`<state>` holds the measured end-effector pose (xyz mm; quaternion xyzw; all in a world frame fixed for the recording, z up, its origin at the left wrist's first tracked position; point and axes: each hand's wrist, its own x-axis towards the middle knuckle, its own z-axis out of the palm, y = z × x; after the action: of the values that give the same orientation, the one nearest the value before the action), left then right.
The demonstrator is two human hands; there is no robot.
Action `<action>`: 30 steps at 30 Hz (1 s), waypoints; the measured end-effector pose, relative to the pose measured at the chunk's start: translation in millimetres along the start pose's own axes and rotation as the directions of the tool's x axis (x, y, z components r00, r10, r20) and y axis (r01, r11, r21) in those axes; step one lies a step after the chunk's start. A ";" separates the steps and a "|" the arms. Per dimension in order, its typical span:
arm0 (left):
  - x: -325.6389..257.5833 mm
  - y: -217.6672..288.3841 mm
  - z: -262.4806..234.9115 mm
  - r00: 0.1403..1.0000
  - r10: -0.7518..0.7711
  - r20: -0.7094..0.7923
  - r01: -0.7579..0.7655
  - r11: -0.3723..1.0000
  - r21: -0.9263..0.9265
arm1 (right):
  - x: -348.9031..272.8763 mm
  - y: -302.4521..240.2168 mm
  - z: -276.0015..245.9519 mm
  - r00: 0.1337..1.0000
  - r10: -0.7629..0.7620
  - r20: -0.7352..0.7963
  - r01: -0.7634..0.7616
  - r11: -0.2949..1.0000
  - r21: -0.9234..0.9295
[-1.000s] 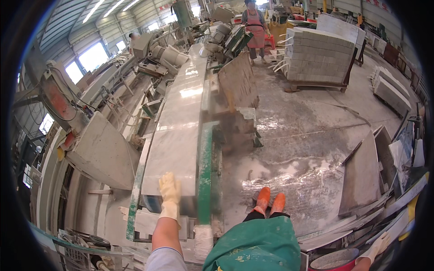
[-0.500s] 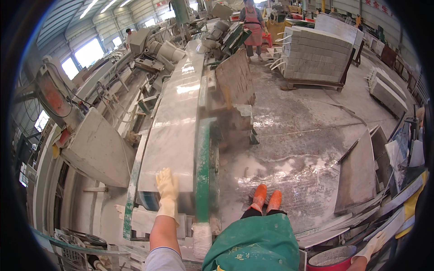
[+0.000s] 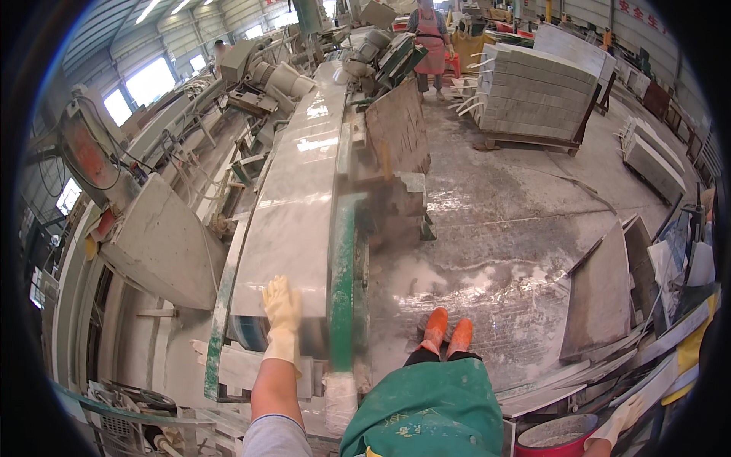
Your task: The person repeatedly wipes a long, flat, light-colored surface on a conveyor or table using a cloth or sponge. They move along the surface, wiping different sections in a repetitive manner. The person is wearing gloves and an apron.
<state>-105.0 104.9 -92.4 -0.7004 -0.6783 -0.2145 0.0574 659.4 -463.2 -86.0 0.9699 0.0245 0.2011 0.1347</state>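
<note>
A pale, wet, flat slab (image 3: 278,251) lies on a long conveyor with a green side rail (image 3: 343,297). My left hand (image 3: 282,308), in a cream rubber glove, rests with fingers stretched out over the slab's near end. Below that end a dark, rounded roller (image 3: 312,335) shows in part. At the lower right edge my right hand (image 3: 626,417), gloved alike, is out to the side with its fingers extended. It is beside a red bucket (image 3: 560,438) holding greyish contents and close to long stone strips (image 3: 647,385); whether it touches them I cannot tell.
Motors (image 3: 282,80) stand over the conveyor's far part. A person in a pink apron (image 3: 430,49) stands beyond, near a pallet stack of pale blocks (image 3: 537,95). Leaning boards (image 3: 598,297) are at the right. The floor (image 3: 487,266) is wet around my orange boots (image 3: 448,335).
My left hand stays on the slab's near end, with its fingers slightly more spread. My right hand has shifted slightly down and left. The view has tilted a little.
</note>
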 end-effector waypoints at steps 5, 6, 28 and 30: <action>2.3 1.6 -1.9 0.998 -0.029 0.053 0.029 1.000 0.003 | -10.6 -7.4 -16.7 1.000 0.011 -0.007 -0.011 1.000 0.029; 2.7 2.0 -2.0 0.998 -0.026 0.053 0.026 1.000 0.001 | -12.8 -9.0 -20.6 1.000 0.013 -0.005 -0.012 0.999 0.038; 9.6 1.4 3.4 0.999 -0.022 0.033 0.022 1.000 0.003 | -23.8 0.7 -4.6 0.999 -0.035 -0.026 0.036 0.998 0.050; 10.1 1.0 5.0 1.000 -0.019 0.016 0.019 1.000 -0.005 | -24.4 1.7 -1.3 0.999 -0.025 -0.035 0.028 0.997 0.074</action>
<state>-103.1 116.0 -92.9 -0.6958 -0.6848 -0.2112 0.0483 636.5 -467.0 -93.8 0.9703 0.0472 0.2149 0.1009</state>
